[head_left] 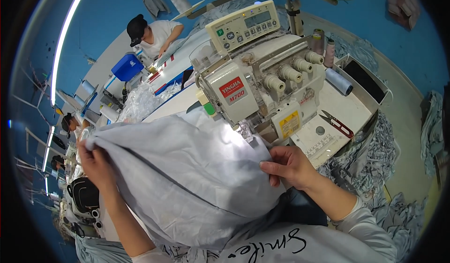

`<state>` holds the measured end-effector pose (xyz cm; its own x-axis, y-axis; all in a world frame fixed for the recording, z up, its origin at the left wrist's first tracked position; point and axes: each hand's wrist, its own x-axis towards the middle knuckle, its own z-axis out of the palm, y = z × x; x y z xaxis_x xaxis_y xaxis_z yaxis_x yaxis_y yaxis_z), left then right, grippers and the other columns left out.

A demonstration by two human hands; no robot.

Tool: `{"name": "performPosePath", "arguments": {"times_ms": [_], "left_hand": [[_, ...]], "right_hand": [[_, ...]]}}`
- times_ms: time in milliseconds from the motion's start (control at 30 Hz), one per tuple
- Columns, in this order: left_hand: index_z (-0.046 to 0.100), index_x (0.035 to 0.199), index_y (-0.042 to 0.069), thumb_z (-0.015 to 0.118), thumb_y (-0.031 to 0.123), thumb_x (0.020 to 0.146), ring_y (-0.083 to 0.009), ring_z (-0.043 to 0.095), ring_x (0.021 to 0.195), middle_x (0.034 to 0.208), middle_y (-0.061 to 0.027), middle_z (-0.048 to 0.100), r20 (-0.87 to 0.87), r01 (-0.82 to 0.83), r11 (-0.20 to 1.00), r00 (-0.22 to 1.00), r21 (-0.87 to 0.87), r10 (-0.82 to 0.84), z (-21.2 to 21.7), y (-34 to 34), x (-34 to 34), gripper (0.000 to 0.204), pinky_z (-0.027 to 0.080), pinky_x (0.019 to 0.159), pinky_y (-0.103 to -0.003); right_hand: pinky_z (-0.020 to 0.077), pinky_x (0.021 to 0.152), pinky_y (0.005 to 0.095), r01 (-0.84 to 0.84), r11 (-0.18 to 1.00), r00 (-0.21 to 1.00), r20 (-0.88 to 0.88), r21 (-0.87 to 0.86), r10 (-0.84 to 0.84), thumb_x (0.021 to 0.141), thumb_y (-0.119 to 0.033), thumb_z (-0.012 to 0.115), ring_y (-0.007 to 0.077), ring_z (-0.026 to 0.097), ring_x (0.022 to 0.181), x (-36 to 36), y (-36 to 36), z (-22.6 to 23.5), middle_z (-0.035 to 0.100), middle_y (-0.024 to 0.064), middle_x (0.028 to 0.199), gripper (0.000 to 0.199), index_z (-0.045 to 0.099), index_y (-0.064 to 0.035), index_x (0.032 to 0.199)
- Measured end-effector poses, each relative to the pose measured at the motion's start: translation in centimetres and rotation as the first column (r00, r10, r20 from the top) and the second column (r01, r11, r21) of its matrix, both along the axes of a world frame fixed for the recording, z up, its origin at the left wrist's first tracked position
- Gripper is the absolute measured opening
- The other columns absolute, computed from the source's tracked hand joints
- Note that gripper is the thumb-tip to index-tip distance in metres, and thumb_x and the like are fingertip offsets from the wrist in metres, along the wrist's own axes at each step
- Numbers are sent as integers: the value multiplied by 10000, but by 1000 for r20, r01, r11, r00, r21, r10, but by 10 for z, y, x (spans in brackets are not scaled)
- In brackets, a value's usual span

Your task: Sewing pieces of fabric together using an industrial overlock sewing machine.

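1. From my remote seat I have the pale grey cloth [192,169] spread between both hands, filling the middle of the view in front of the sewing machine [234,94]
2. I read the right hand [293,169] as pinching the cloth's right edge, thumb on top and fingers curled beneath
3. The left hand [98,167] is closed on the cloth's far-left corner, its fingers bunching the material there; I cannot make out every fingertip
4. The relation that matters to me: the needle area [244,130], lit by a lamp, lies up and to the left of the right hand, and well to the right of the left one, so the right hand is clearly nearer
5. The cloth's long fold slants from beside the left hand down toward the lower right, while its right edge runs from near the needle area to the right hand
6. Whether the cloth's upper edge sits under the presser foot, I cannot tell
7. Beyond the right hand, thread snips [336,124] lie on the machine's bed, untouched
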<state>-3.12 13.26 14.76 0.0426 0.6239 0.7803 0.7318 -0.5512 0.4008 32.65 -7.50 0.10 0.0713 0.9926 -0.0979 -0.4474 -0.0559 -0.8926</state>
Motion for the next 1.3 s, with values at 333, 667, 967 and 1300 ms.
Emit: {"name": "performPosePath", "arguments": {"times_ms": [333, 667, 967, 1300], "left_hand": [[547, 971, -60, 739, 114, 689, -433, 492, 931, 999, -218, 545, -284, -55, 857, 953, -512, -108, -175, -124, 0, 383, 404, 847, -456], [503, 792, 3, 424, 370, 984, -180, 445, 640, 682, -60, 451, 162, 72, 962, 980, 264, -117, -48, -4, 33, 421, 400, 659, -310], [491, 781, -4, 443, 310, 986, -172, 414, 640, 693, -64, 448, -112, 81, 933, 993, 350, -44, 26, 38, 73, 378, 379, 645, -289], [601, 1157, 25, 406, 391, 980, -179, 627, 924, 1036, -110, 643, 285, 159, 982, 941, 103, -183, 87, 59, 70, 451, 487, 837, -301]], "right_hand": [[453, 481, 214, 17, 1000, 997, 79, 17, -19, 866, -182, 667, 76, 573, 523, 1, 0, 0, 602, 24, 610, 206, 583, -25, 762], [452, 453, 224, 16, 999, 1000, 6, 33, -16, 840, -126, 684, 104, 578, 499, 1, 3, -2, 598, 45, 626, 161, 595, 1, 795], [455, 468, 215, -1, 1000, 1000, -15, 24, 1, 862, -160, 671, 83, 577, 524, 2, 1, -1, 601, 26, 651, 177, 590, -7, 824], [453, 465, 223, -19, 1000, 999, 27, 10, 18, 851, -174, 681, 91, 580, 522, 3, 2, 0, 590, 30, 626, 204, 576, -8, 799]]}}
